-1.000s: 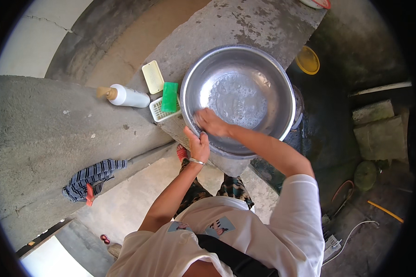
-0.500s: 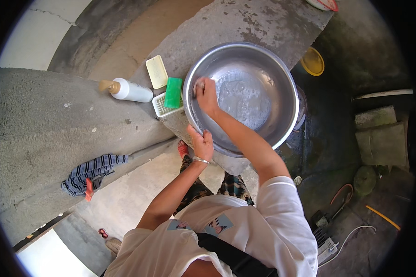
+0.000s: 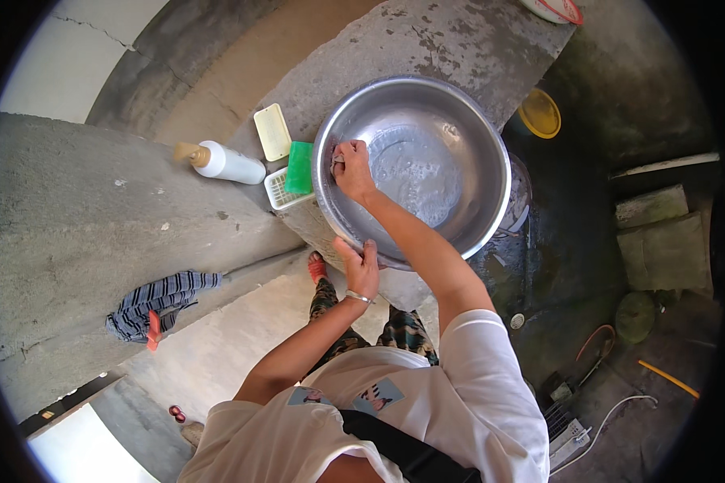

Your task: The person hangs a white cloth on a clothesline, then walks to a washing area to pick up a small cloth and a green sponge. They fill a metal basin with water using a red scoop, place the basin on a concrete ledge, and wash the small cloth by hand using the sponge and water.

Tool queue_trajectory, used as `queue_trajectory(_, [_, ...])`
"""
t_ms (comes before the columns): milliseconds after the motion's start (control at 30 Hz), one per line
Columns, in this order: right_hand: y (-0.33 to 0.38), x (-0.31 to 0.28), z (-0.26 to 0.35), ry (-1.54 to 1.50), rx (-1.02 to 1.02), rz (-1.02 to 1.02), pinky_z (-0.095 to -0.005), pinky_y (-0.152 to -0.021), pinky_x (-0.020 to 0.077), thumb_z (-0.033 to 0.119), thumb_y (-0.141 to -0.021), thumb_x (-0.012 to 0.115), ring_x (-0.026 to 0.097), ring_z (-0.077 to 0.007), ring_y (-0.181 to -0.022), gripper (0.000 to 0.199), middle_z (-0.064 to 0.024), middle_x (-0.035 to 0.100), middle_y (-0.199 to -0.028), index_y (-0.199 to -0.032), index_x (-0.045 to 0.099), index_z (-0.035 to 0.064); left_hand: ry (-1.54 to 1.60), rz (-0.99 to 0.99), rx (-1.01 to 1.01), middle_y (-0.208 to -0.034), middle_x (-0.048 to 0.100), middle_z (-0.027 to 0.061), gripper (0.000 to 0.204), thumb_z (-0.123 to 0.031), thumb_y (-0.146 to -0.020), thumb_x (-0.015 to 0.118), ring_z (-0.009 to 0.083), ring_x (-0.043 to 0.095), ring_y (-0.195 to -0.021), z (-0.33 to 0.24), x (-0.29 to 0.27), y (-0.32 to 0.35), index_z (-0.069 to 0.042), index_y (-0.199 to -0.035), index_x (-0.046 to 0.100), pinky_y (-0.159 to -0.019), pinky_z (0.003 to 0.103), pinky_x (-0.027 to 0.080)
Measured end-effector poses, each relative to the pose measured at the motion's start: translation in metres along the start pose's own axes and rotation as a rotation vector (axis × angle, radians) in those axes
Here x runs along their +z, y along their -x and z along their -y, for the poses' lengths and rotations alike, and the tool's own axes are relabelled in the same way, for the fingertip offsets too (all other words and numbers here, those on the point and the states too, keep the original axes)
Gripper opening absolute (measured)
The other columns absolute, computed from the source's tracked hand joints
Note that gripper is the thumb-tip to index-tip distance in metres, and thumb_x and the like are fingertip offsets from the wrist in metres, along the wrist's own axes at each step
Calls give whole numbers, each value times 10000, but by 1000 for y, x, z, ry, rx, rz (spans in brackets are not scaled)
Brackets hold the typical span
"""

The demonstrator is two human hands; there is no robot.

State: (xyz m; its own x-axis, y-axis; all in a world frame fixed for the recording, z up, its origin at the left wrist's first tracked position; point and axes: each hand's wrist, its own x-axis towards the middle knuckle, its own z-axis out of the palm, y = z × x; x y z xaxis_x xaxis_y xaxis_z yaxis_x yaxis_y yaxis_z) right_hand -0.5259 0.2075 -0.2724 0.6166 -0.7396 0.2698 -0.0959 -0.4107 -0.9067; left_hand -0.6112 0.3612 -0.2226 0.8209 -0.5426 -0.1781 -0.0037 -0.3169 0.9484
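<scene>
A large steel basin (image 3: pixel 459 121) with a little soapy water rests on a concrete ledge (image 3: pixel 427 40). My left hand (image 3: pixel 359 266) grips the basin's near rim. My right hand (image 3: pixel 351 167) is inside the basin against its left inner wall, fingers closed on a small scrubber that is mostly hidden by the hand. A green sponge (image 3: pixel 300 167) lies in a white soap tray (image 3: pixel 278 193) just left of the basin.
A white pump bottle (image 3: pixel 225 163) lies on its side left of the tray, with a pale yellow soap-dish lid (image 3: pixel 272 132) behind it. A striped cloth (image 3: pixel 157 299) sits on the grey slab. A yellow lid (image 3: pixel 540 113) lies on dark wet ground right of the basin.
My right hand has moved from the basin's near wall up and leftward along its inner left wall. My left hand has stayed on the near rim.
</scene>
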Motion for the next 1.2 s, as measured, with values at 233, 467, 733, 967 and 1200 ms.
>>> queue_trajectory(233, [8, -101, -16, 722, 32, 365, -450, -855, 384, 70, -732, 574, 413, -373, -1031, 283, -148, 458, -1091, -1011, 553, 111, 8, 74, 150, -968, 528, 100, 377, -123, -862, 528, 169, 519, -827, -13, -36, -92, 6, -1159, 334, -762, 303, 429])
queue_trajectory(467, [82, -91, 34, 727, 244, 685, -503, -925, 273, 213, -842, 503, 352, -337, -1123, 352, -167, 490, -1143, -1174, 516, 97, -262, -46, 207, -891, 534, 170, 277, -135, -879, 453, 268, 535, -812, -15, -26, -107, 32, -1090, 388, -767, 372, 415])
queue_trajectory(733, [26, -7, 34, -440, 447, 25, -281, -831, 388, 328, -905, 489, 461, -165, -946, 419, -121, 484, -1049, -1154, 477, -9, -245, -27, 167, -866, 480, 155, 218, -178, -913, 405, 256, 476, -803, -5, -19, -65, 20, -1000, 384, -756, 370, 380])
queue_trajectory(967, [102, -88, 8, 176, 259, 700, -353, -794, 444, 221, -854, 538, 584, -277, -926, 305, -166, 613, -967, -1102, 563, 46, -132, -40, 64, -865, 479, 162, 239, -211, -930, 390, 272, 477, -793, -12, -17, -63, 19, -990, 383, -755, 378, 381])
queue_trajectory(1200, [21, 11, 7, -479, 333, -113, -349, -925, 376, 123, -861, 496, 484, -315, -1070, 398, -221, 490, -1157, -1222, 419, -27, -237, -66, 131, -842, 461, 161, 210, -163, -894, 435, 278, 465, -770, -8, -13, -47, 27, -966, 378, -748, 382, 382])
